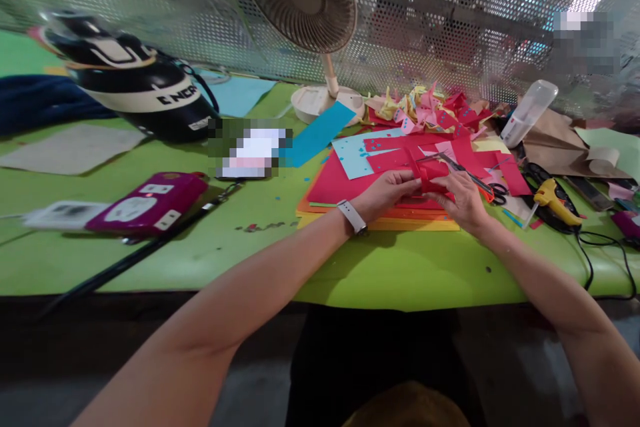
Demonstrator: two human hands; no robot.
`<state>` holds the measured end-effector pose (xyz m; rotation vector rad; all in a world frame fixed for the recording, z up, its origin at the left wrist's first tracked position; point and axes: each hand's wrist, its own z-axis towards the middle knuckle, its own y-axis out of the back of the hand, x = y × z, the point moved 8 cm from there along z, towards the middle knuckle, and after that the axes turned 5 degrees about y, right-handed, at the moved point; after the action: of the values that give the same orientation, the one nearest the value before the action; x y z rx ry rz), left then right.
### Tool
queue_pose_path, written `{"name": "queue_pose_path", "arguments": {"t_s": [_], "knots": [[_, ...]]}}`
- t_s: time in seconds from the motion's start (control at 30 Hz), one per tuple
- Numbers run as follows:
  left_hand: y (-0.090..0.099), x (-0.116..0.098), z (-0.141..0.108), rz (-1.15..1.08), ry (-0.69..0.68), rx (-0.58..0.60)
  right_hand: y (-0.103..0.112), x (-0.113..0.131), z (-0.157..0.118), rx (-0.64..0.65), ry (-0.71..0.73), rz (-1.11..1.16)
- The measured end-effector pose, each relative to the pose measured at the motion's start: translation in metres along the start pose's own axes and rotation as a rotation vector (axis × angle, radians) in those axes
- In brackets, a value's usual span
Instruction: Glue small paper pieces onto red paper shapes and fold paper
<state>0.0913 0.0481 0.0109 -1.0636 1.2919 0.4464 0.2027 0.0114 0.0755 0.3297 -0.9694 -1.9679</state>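
Between my two hands is a small folded piece of red paper [429, 173]. My left hand [393, 192] pinches its left side, and a pale watch band circles that wrist. On the right side, my right hand [463, 200] closes its fingers round the paper, partly hiding it. Both hands are over a stack of coloured sheets [345, 187], red on top with orange and yellow edges below. Scissors [465, 172] lie just behind my right hand. Red strips and a light blue sheet [347, 153] rest on the stack.
A fan [327, 77] stands behind, beside a heap of paper scraps [425, 110]. To the left are a black bottle [150, 100], a phone [255, 152] and a purple power strip [150, 203]. At right lie a yellow glue gun [557, 203], its cord and a clear bottle [530, 113].
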Motion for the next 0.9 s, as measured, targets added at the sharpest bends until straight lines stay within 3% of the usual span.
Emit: {"name": "queue_pose_path", "arguments": {"t_s": [0.27,0.37,0.6,0.7,0.8,0.83,0.9], "knots": [[-0.009,0.0,-0.009,-0.028,0.005,-0.017,-0.008,-0.01,-0.002,0.086,-0.16,-0.089],[-0.014,-0.002,-0.012,0.001,-0.025,-0.006,-0.008,-0.009,-0.002,0.098,-0.16,-0.088],[-0.008,0.002,-0.009,0.123,-0.066,-0.126,-0.012,-0.004,-0.003,0.097,-0.151,-0.067],[-0.001,0.002,-0.008,0.096,-0.072,-0.189,0.003,-0.007,-0.001,-0.021,-0.194,-0.061],[0.005,-0.004,-0.009,0.043,-0.141,-0.248,0.027,-0.021,-0.003,-0.252,-0.318,0.02],[0.006,-0.006,-0.009,0.034,-0.167,-0.262,0.029,-0.029,-0.005,-0.301,-0.385,0.096],[0.008,-0.009,-0.01,0.041,-0.203,-0.285,0.019,-0.045,-0.009,-0.279,-0.536,0.336]]}}
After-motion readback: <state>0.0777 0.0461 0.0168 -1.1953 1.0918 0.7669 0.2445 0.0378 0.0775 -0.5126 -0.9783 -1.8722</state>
